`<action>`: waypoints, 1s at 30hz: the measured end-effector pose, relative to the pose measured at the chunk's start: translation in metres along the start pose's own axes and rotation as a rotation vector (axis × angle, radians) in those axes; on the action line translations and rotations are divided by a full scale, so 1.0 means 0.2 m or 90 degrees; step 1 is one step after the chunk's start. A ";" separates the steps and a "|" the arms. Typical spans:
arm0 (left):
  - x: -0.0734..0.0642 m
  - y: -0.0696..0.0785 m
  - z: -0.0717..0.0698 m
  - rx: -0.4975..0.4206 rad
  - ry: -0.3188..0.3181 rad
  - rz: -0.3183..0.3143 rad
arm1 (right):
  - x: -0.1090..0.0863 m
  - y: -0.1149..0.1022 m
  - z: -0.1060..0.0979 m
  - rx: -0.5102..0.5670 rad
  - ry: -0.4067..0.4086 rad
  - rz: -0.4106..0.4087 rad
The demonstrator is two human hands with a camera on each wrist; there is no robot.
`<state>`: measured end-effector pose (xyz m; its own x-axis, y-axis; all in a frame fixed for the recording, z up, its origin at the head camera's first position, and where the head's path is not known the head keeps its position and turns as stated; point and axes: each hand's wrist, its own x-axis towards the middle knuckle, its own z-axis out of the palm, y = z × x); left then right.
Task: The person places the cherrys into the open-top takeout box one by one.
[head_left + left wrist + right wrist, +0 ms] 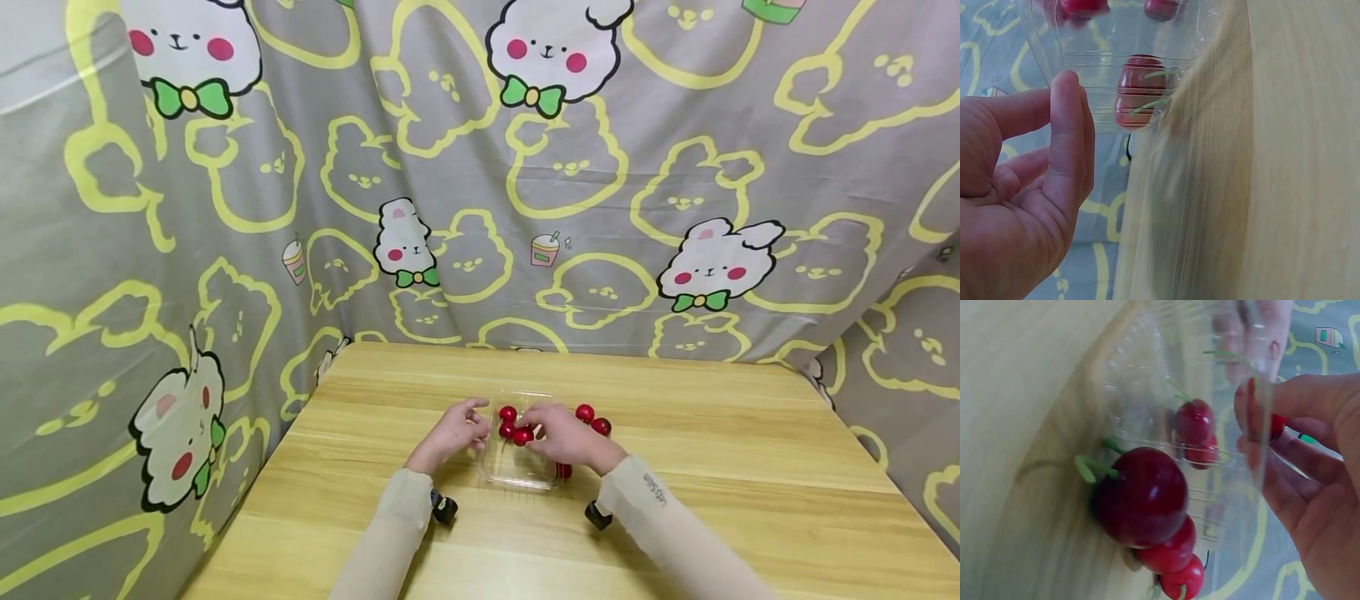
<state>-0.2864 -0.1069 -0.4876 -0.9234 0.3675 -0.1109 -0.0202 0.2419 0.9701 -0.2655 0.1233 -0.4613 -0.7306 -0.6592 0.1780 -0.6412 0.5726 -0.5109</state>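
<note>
A clear plastic box stands on the table with red cherries inside, two of them close together at its far left. My right hand is over the box, pinching a red cherry with a green stem between thumb and fingers. In the right wrist view, the box wall partly covers this held cherry. At the box's left side, my left hand holds nothing, its fingers loosely bent beside the wall. In the left wrist view, its fingertips overlap the box edge; contact is unclear.
Right of the box lie loose cherries: two towards the back and one by the near right corner. The wooden table meets a grey patterned curtain at the back and left.
</note>
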 end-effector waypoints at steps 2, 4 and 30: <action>0.00 -0.01 0.00 0.000 0.001 0.000 | 0.01 0.01 0.02 -0.016 0.001 -0.001; 0.00 -0.01 0.00 0.000 0.002 0.000 | 0.02 0.01 0.04 -0.023 0.000 0.002; 0.01 -0.02 0.00 -0.008 0.000 0.001 | 0.09 0.03 0.12 -0.083 -0.026 -0.008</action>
<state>-0.2882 -0.1070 -0.4909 -0.9231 0.3685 -0.1097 -0.0239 0.2297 0.9730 -0.2767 0.1031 -0.4814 -0.7139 -0.6846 0.1473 -0.6770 0.6210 -0.3950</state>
